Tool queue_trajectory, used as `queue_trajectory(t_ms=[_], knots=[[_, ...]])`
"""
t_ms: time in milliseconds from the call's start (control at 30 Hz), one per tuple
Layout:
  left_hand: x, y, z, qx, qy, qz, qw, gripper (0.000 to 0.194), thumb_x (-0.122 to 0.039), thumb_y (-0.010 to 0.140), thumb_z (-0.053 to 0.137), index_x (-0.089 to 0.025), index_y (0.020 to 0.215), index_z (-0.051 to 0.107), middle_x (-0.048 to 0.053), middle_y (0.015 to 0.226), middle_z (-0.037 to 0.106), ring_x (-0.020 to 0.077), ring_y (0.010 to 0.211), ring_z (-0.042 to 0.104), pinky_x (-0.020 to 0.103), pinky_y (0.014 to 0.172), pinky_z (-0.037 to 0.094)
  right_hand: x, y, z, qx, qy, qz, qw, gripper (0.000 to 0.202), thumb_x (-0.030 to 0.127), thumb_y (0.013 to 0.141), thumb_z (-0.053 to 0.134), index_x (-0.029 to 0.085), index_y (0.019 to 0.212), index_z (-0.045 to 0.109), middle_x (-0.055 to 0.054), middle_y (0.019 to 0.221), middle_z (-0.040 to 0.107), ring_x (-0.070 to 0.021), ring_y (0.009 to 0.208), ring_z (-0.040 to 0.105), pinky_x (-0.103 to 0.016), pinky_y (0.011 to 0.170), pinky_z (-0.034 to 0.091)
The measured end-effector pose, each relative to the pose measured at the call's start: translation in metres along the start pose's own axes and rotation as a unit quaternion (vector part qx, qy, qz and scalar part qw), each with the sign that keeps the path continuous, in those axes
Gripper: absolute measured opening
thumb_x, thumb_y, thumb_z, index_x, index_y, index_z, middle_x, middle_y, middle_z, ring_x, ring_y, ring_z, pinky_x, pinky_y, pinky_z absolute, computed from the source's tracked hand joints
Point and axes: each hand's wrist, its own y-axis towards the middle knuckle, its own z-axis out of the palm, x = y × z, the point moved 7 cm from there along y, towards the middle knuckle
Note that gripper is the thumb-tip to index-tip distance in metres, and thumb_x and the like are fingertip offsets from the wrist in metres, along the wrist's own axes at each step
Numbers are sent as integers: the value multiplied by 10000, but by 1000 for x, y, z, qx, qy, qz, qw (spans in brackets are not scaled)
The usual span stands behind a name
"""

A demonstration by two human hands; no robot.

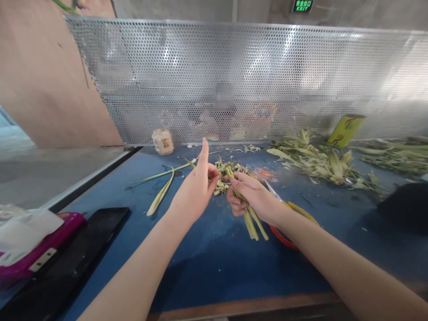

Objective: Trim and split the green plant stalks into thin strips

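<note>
Several pale green plant stalks [250,224] are gripped in my right hand [245,194], their cut ends pointing down toward me. My left hand [195,189] is just to the left of the stalks' tops, index finger straight up, thumb and other fingers pinched together; whatever they pinch is too small to make out. Beneath and behind both hands lies a heap of small green plant scraps [222,187]. A pair of scissors [274,191] with red and yellow handles lies partly hidden under my right forearm. A loose leaf strip [161,197] rests left of my left hand.
A perforated metal screen [187,67] closes off the table's far side. Leafy plant material [321,160] and a yellow-green can [344,130] are at the right. A wrapped roll of twine-like material [163,141] stands by the screen. At left lie a black phone [83,249] and a purple case [72,218].
</note>
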Motion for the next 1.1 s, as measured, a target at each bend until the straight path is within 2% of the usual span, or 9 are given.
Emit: queue_trajectory(t_ms=[200, 267, 433, 567, 633, 733, 867, 967, 1100], knots=[[-5, 0, -1, 13, 0, -8, 1000, 769, -126, 799, 454, -172, 1403, -18, 13, 809, 605, 111, 675, 535, 254, 698, 450, 1, 1, -15, -83, -16, 17, 996, 112, 291, 866, 408, 210, 833, 337, 86, 486, 400, -41, 384, 259, -190, 406, 264], [-3, 0, -1, 16, 2, -15, 1000, 776, -133, 799, 454, -159, 1401, -35, 19, 823, 609, 111, 679, 537, 254, 701, 446, 2, 3, -20, -93, -28, 9, 995, 123, 301, 852, 430, 211, 847, 346, 90, 478, 397, -40, 373, 257, -186, 401, 261], [3, 1, 3, 31, 25, -36, 999, 816, -120, 788, 442, -122, 1387, -111, 34, 823, 621, 109, 619, 514, 253, 643, 430, 6, 3, -20, -72, -6, -1, 997, 108, 271, 853, 430, 213, 815, 347, 88, 462, 402, -38, 368, 248, -182, 399, 254], [-7, 0, 9, 61, 3, 10, 998, 813, -122, 788, 438, -153, 1388, -110, 30, 804, 625, 119, 635, 512, 253, 641, 420, 1, 0, -4, 29, 62, 44, 997, 149, 271, 869, 423, 196, 751, 371, 76, 474, 406, -29, 377, 234, -179, 407, 239], [-12, 0, 9, 69, -7, 21, 997, 792, -110, 786, 429, -159, 1392, -78, 27, 798, 621, 119, 644, 514, 250, 655, 418, -3, -1, -1, 58, 75, 65, 993, 186, 276, 875, 419, 178, 718, 395, 66, 483, 417, -23, 376, 237, -180, 410, 241], [-14, -1, 11, 78, -5, 19, 997, 759, -111, 789, 412, -157, 1394, -45, 22, 791, 614, 117, 643, 510, 249, 668, 416, -9, 1, -7, 41, 72, 76, 994, 209, 275, 873, 414, 165, 695, 421, 63, 473, 414, -22, 365, 236, -180, 405, 242], [-12, -2, 14, 87, 18, 41, 995, 723, -138, 805, 389, -154, 1397, -27, 35, 811, 605, 131, 667, 514, 263, 685, 414, -10, 4, -16, 7, 14, 61, 998, 230, 294, 858, 437, 168, 668, 408, 64, 455, 415, -32, 363, 271, -188, 406, 256], [-7, -2, 20, 107, 43, 52, 992, 749, -143, 809, 375, -146, 1393, -94, 54, 837, 599, 150, 712, 529, 270, 691, 415, -9, 4, -15, 6, -23, 55, 998, 251, 309, 843, 463, 175, 648, 380, 70, 446, 409, -32, 363, 278, -189, 405, 258], [-1, -3, 24, 131, 58, 42, 989, 796, -133, 815, 368, -127, 1359, -214, 50, 822, 604, 142, 672, 534, 262, 669, 423, -11, 5, -15, 6, -30, 65, 997, 246, 315, 839, 466, 175, 656, 379, 73, 455, 407, -28, 367, 276, -186, 405, 259]])
